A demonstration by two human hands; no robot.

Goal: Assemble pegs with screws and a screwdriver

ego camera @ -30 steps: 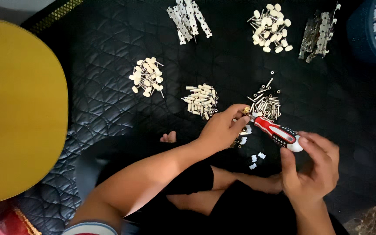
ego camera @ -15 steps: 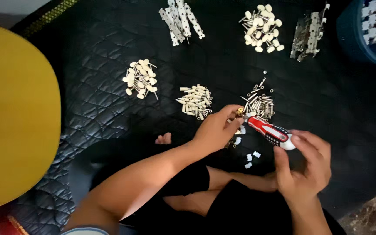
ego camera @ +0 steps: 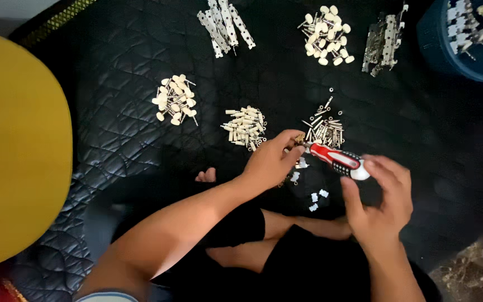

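Right hand (ego camera: 378, 204) grips red screwdriver (ego camera: 339, 161); left hand (ego camera: 269, 162) pinches small part (ego camera: 299, 137).

a black quilted mat (ego camera: 113, 128) covers the floor and carries everything. at ten o'clock from its middle lies a heap of cream-headed pegs (ego camera: 174, 100); near the centre, a pile of small cream cylinders (ego camera: 245, 127). at twelve o'clock rest perforated metal strips (ego camera: 226, 25). at one o'clock sits a second heap of cream knobs (ego camera: 325, 33), with grey metal plates (ego camera: 384, 39) beside it. a cluster of small screws (ego camera: 325, 128) lies just right of centre, and tiny white bits (ego camera: 315, 200) at five o'clock.
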